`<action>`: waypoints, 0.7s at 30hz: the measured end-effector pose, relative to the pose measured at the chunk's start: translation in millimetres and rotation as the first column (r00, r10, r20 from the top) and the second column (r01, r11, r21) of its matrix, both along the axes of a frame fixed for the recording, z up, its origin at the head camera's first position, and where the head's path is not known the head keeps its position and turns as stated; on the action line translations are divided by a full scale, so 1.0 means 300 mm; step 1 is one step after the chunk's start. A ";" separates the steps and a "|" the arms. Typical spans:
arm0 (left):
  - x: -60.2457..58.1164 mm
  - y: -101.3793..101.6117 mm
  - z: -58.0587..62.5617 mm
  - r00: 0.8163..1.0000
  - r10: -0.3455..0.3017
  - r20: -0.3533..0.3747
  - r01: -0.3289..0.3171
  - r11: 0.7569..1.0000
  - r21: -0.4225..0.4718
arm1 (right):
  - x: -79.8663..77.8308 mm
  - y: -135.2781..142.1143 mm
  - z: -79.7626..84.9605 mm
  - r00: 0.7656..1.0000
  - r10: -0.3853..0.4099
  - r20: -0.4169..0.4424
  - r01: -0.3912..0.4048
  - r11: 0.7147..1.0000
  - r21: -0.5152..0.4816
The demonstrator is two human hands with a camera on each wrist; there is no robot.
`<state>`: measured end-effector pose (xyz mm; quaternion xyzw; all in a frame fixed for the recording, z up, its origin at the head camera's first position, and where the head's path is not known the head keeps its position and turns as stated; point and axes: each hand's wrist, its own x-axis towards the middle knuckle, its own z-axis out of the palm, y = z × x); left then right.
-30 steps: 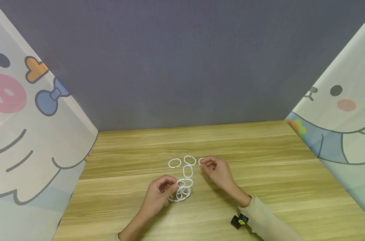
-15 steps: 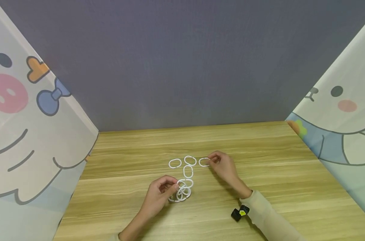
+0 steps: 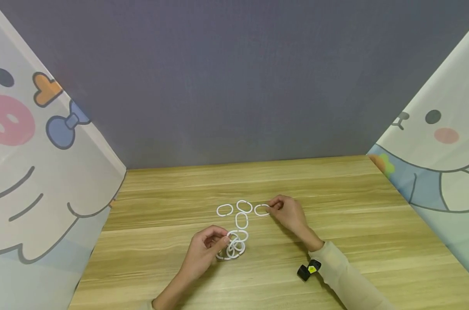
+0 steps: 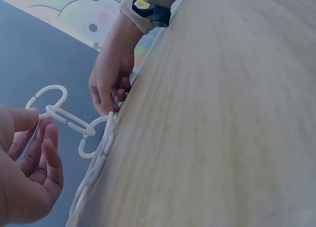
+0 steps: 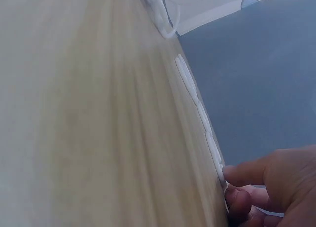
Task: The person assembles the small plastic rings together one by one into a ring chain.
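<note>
My left hand [image 3: 203, 247] pinches a white oval plastic chain link [image 4: 63, 93] between thumb and fingertips. In the left wrist view that link is raised off the table, and linked ones hang from it down to the tabletop. In the head view this interlinked cluster [image 3: 243, 246] is bunched beside the left fingertips. My right hand [image 3: 290, 215] pinches the right end of a separate white link [image 3: 255, 210] lying on the table. Its fingertips partly hide that end. Between the hands lie a tilted link [image 3: 237, 206] and an upright one [image 3: 236, 221], touching or overlapping each other.
Another white link [image 3: 217, 210] lies flat to the left of the tilted one. The wooden table [image 3: 160, 193] meets a dark grey panel [image 3: 234, 86] at the back. Cartoon-printed panels [image 3: 71, 185] stand at both sides. A black device [image 3: 309, 270] sits at the right sleeve.
My right hand has moved right from its earlier place, uncovering most of the link at its fingertips, which has since shifted slightly left. The left hand and its cluster stay still.
</note>
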<state>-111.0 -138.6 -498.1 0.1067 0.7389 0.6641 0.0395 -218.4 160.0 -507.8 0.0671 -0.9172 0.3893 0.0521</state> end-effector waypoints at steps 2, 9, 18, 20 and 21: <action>0.001 0.002 0.001 1.000 0.005 0.007 -0.005 1.000 0.001 | 0.000 -0.001 0.000 1.000 0.001 0.006 -0.002 1.000 0.018; 0.000 0.008 0.004 0.999 0.025 0.031 -0.025 1.000 0.001 | 0.006 -0.004 0.000 0.999 -0.002 0.036 0.000 0.998 0.063; -0.002 0.010 0.001 0.999 0.028 0.026 -0.027 1.000 -0.003 | 0.025 -0.008 0.020 0.997 0.057 0.048 -0.061 0.995 0.079; -0.002 0.009 0.000 0.999 0.029 0.024 -0.029 1.000 -0.003 | 0.027 -0.009 0.021 0.996 0.073 0.046 -0.076 0.994 0.079; -0.003 0.009 -0.001 0.999 0.028 0.023 -0.028 1.000 -0.003 | 0.028 -0.010 0.022 0.996 0.080 0.048 -0.084 0.994 0.076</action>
